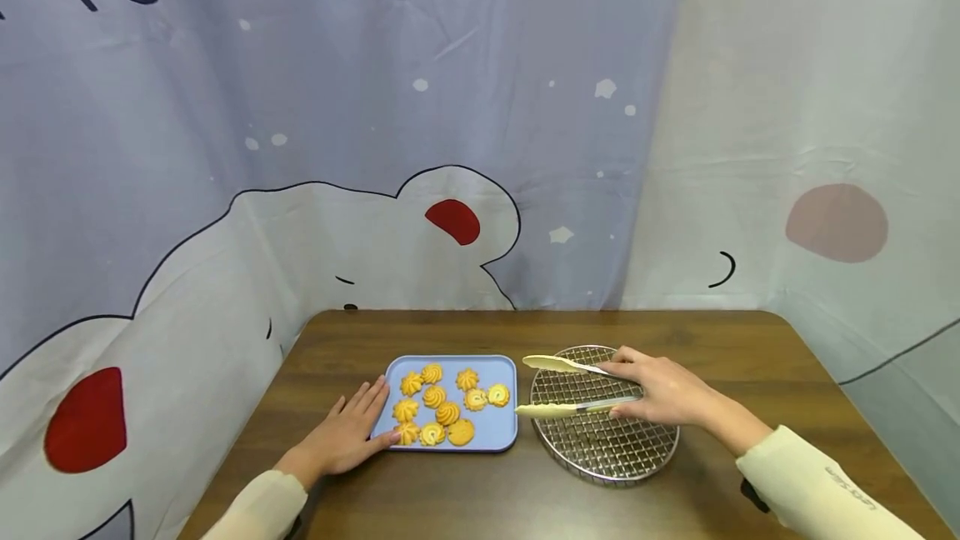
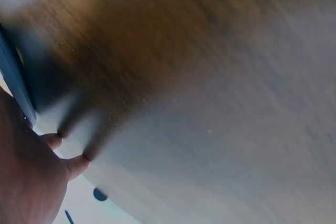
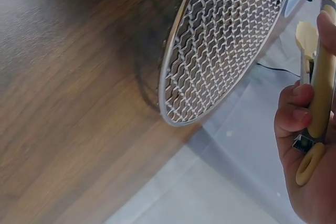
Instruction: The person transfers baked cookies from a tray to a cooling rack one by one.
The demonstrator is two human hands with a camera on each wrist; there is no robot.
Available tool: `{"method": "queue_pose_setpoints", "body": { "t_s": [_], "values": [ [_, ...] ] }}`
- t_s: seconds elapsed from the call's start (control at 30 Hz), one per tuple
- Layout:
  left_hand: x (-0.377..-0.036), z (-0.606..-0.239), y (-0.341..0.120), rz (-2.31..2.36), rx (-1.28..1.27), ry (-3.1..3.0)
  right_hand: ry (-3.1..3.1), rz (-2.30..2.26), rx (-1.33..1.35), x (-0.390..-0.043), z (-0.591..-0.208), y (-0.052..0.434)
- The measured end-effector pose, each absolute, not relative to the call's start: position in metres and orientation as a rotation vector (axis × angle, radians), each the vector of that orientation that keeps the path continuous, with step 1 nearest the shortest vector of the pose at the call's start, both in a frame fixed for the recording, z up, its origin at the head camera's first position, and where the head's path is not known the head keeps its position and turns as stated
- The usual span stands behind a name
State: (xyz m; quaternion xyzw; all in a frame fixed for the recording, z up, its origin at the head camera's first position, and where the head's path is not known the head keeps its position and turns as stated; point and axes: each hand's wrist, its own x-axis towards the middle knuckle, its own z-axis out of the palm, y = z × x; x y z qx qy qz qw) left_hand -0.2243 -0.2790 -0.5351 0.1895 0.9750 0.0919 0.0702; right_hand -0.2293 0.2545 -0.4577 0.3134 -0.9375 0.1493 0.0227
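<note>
A light blue tray point(image 1: 495, 432) lies on the table, bearing several golden cookies point(image 1: 433, 396), most of them swirl-piped. My left hand point(image 1: 348, 432) rests at the tray's left edge, fingers spread, with the thumb over the near left corner. In the left wrist view that hand point(image 2: 31, 166) shows at the lower left beside the tray's dark side. My right hand point(image 1: 663, 390) grips pale yellow tongs point(image 1: 551, 411) over a round wire rack point(image 1: 607, 444). The tongs' arms are spread apart, tips pointing left toward the tray, with nothing between them.
The brown wooden table point(image 1: 465, 498) carries the tray on the left and the rack to its right. Behind it hangs a printed curtain point(image 1: 570, 148) that closes off the back and sides. The rack stands slightly raised, its rim near the tray's right edge.
</note>
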Motion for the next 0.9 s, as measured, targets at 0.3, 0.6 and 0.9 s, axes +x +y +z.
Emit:
{"method": "queue_pose_setpoints", "body": {
  "t_s": [0.3,0.6,0.9],
  "values": [
    [-0.221,-0.532,-0.279,0.292,0.578,2.947,-2.929,0.397,0.985,-0.237,-0.459,0.24],
    [-0.222,-0.533,-0.279,0.288,0.619,2.962,-2.983,0.375,0.976,-0.243,-0.46,0.225],
    [-0.223,-0.536,-0.279,0.3,0.603,2.951,-2.969,0.277,0.987,-0.248,-0.453,0.213]
  ]
}}
